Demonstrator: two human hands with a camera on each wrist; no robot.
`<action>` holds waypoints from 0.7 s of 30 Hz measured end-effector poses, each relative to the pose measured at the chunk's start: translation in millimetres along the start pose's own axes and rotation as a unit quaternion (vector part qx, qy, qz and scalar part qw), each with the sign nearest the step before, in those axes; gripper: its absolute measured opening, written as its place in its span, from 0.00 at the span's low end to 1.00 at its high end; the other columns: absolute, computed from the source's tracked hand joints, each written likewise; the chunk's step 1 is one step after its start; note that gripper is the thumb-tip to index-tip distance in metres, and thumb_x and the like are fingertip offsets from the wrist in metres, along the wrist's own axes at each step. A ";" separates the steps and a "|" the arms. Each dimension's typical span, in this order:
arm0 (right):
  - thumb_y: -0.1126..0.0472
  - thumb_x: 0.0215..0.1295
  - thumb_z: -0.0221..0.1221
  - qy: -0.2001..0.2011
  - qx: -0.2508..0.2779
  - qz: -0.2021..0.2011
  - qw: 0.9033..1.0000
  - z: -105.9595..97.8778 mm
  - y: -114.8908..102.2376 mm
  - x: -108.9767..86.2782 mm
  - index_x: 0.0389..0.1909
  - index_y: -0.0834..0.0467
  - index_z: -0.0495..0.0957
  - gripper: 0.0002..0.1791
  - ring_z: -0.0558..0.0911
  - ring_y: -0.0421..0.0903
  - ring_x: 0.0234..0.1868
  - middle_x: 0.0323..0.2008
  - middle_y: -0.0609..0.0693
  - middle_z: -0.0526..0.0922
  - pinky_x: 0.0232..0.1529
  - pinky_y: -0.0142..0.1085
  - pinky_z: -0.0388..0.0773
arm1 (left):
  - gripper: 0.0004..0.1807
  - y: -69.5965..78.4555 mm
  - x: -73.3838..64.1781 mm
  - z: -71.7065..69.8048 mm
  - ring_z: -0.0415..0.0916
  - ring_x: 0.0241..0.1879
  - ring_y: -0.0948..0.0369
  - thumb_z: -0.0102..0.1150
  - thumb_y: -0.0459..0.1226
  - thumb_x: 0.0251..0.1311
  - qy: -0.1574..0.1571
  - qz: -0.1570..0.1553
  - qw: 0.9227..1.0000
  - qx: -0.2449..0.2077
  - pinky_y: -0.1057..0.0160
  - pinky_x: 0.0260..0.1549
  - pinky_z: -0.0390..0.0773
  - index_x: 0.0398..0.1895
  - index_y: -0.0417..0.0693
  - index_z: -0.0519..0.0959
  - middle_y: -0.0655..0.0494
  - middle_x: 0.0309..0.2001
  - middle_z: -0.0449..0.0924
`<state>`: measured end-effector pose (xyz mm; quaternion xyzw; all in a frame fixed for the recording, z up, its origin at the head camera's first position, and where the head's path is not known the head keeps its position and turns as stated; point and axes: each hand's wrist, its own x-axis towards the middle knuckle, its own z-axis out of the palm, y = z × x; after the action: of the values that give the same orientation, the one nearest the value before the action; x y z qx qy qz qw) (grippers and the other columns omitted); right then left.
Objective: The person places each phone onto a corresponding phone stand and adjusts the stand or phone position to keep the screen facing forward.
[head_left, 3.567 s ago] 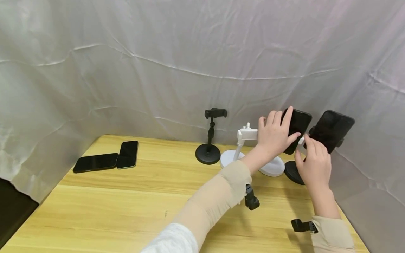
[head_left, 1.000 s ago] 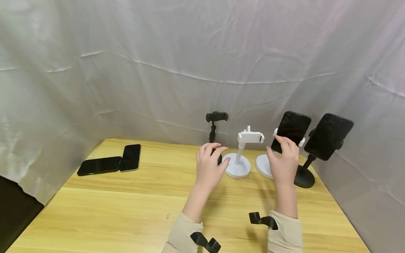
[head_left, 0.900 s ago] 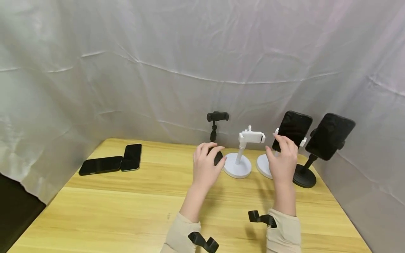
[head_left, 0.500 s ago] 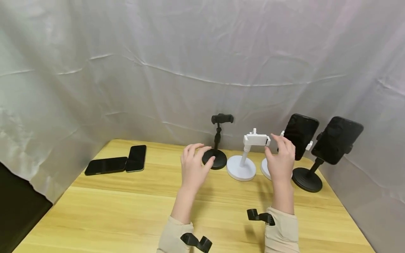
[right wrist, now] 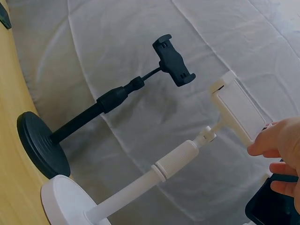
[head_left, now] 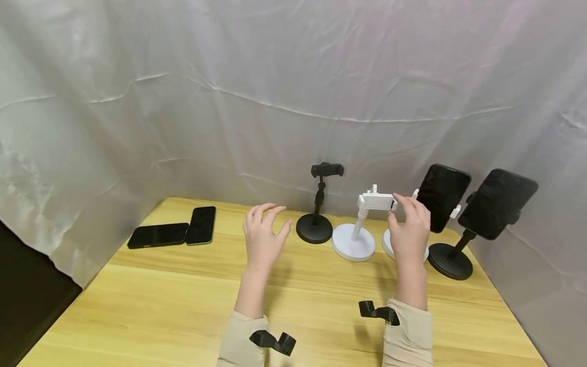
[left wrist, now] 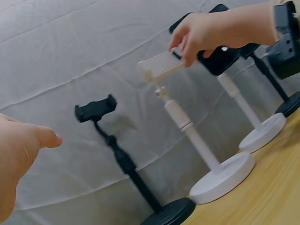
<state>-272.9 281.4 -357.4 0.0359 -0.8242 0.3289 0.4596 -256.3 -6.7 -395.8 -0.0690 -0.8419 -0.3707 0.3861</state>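
In the head view my right hand (head_left: 409, 232) has its thumb and fingertips at the right end of a white phone holder's clamp (head_left: 377, 202). The right wrist view shows those fingers (right wrist: 274, 138) pinching the clamp's end. This holder stands upright on a round white base (head_left: 353, 243), with no phone in its clamp. My left hand (head_left: 263, 239) hovers over the table, fingers bent loosely and holding nothing. Right of it stands a black phone holder (head_left: 319, 201) without a phone. Behind my right hand, a second white holder, its base (head_left: 389, 244) partly hidden, carries a black phone (head_left: 442, 196).
At the far right a black holder (head_left: 451, 260) bears another phone (head_left: 499, 204). Two dark phones (head_left: 158, 235) lie touching at the back left of the wooden table (head_left: 183, 306). A grey cloth (head_left: 257, 76) hangs behind and beside the table.
My hands have left the phone at the right. My right hand has come to the empty white holder's clamp and pinches its end. My left hand has moved left, away from the holders.
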 end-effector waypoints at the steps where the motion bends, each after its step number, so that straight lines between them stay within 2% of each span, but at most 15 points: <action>1: 0.73 0.57 0.63 -0.001 0.001 0.001 1.000 -0.1 0.3 0.0 0.51 0.62 0.82 0.19 0.72 0.65 0.56 0.50 0.65 0.80 0.65 0.57 0.63 | 0.16 -3.2 0.7 -1.5 0.67 0.58 0.48 0.70 0.41 0.55 0.003 -0.005 1.000 0.001 0.42 0.61 0.63 0.47 0.50 0.83 0.49 0.53 0.78; 8: 0.73 0.58 0.62 -0.005 0.005 0.022 1.000 0.8 1.5 -1.9 0.52 0.61 0.81 0.19 0.73 0.64 0.57 0.52 0.65 0.80 0.65 0.57 0.64 | 0.17 -27.9 1.8 -7.0 0.66 0.58 0.46 0.70 0.42 0.54 0.022 -0.042 0.999 0.010 0.42 0.58 0.63 0.47 0.49 0.83 0.47 0.53 0.78; 15: 0.75 0.56 0.61 0.015 0.026 0.009 1.000 0.5 1.0 -1.0 0.50 0.63 0.82 0.19 0.74 0.65 0.55 0.49 0.66 0.80 0.63 0.59 0.65 | 0.17 -57.0 -2.0 -4.7 0.64 0.62 0.46 0.67 0.44 0.57 0.021 -0.117 0.993 0.010 0.42 0.60 0.61 0.49 0.49 0.83 0.48 0.55 0.77; 21: 0.74 0.57 0.62 0.008 0.027 0.014 1.000 0.4 2.7 -0.5 0.50 0.63 0.82 0.18 0.74 0.65 0.55 0.50 0.66 0.80 0.61 0.59 0.65 | 0.17 -81.0 -8.9 -1.9 0.64 0.61 0.45 0.66 0.43 0.58 0.043 -0.157 0.987 0.006 0.41 0.63 0.58 0.50 0.49 0.82 0.47 0.57 0.77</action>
<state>-273.8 283.2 -359.4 0.0347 -0.8118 0.3579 0.4602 -281.5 -64.5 -447.5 0.0820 -0.8271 -0.4246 0.3590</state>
